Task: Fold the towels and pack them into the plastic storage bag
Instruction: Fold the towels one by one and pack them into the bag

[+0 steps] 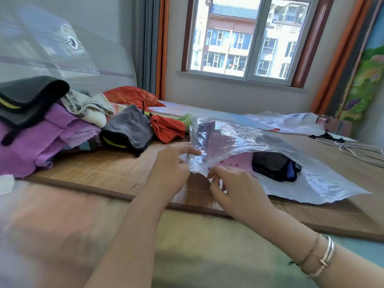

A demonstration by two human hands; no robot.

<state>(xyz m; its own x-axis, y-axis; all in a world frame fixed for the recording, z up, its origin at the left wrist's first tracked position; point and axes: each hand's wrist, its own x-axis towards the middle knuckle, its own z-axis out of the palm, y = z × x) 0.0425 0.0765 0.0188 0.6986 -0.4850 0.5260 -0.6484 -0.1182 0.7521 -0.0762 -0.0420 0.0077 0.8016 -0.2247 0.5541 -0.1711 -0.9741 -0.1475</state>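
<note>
Hands: two; left hand and right hand each pinch the near edge of the plastic bag with curled fingers
Bags: two; held one on the bamboo mat, second bag behind it
Inside: one pink towel; one dark folded towel
Pile: several loose towels at left; exact count unclear

Place: a bedroom in a flat
Bed: a wide bed laid with a woven bamboo mat, a glossy headboard at its left
Window: a framed window facing apartment blocks across the way
Curtains: grey and orange curtains beside it
Laundry: a heap of towels piled on the bed
</note>
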